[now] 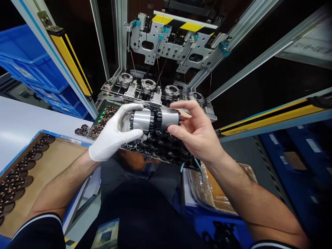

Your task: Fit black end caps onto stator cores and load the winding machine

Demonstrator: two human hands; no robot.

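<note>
Two stator cores, silvery cylinders with black toothed end rings, lie end to end in front of me. My left hand (111,133), in a white glove, curls its fingers and thumb round the left stator core (142,120). The bare fingers and thumb of my right hand (198,133) grip the right stator core (169,117) at its outer end. Where the black rings meet in the middle, they look to be touching. Below the hands, many dark ring-shaped parts (155,147) stand in rows on a tray, partly hidden by my hands.
Behind stands a machine with several round metal fixtures (148,85) under a perforated plate (168,46). Yellow safety bars (71,64) flank both sides. At left are copper-wound parts in a shallow box (64,155) and stacked blue crates (33,58). A plastic-wrapped carton (215,186) sits lower right.
</note>
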